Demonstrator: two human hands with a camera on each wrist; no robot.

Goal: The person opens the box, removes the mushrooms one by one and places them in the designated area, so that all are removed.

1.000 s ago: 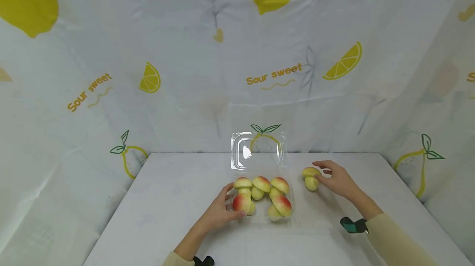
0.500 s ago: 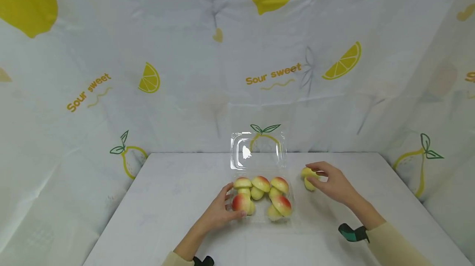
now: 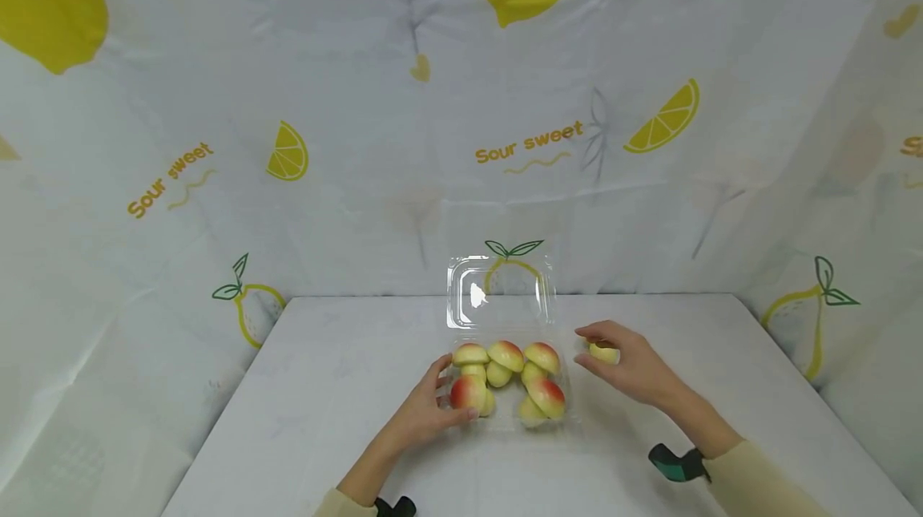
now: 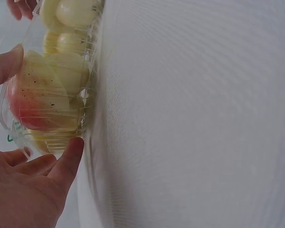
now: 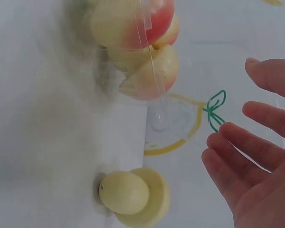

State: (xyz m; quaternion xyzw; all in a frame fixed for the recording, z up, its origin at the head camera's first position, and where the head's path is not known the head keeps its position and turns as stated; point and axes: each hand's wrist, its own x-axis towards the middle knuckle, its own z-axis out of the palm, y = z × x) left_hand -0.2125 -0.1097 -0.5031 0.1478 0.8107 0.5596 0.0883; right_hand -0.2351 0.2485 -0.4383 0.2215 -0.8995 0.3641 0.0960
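Observation:
A clear plastic clamshell box (image 3: 507, 403) lies on the table with its lid (image 3: 501, 292) raised at the back. Inside are several mushroom-shaped pieces (image 3: 546, 398) with red-and-yellow caps. My left hand (image 3: 425, 411) holds the box's left side, thumb at the front corner; in the left wrist view its fingertips (image 4: 75, 148) press the ribbed wall. Right of the box, a lone pale yellow mushroom-shaped piece (image 5: 126, 192) rests on the table. My right hand (image 3: 634, 369) hovers near it, fingers apart and holding nothing, partly hiding it in the head view.
The white-covered table (image 3: 346, 357) reaches back to a hanging white cloth (image 3: 360, 220) printed with lemons and lettering. Dark bands sit on both wrists, the right one (image 3: 678, 465) with a green patch.
My right hand has moved left, from beside the lone mushroom-shaped piece to partly in front of it, toward the box. That piece stays on the table. My left hand keeps its place.

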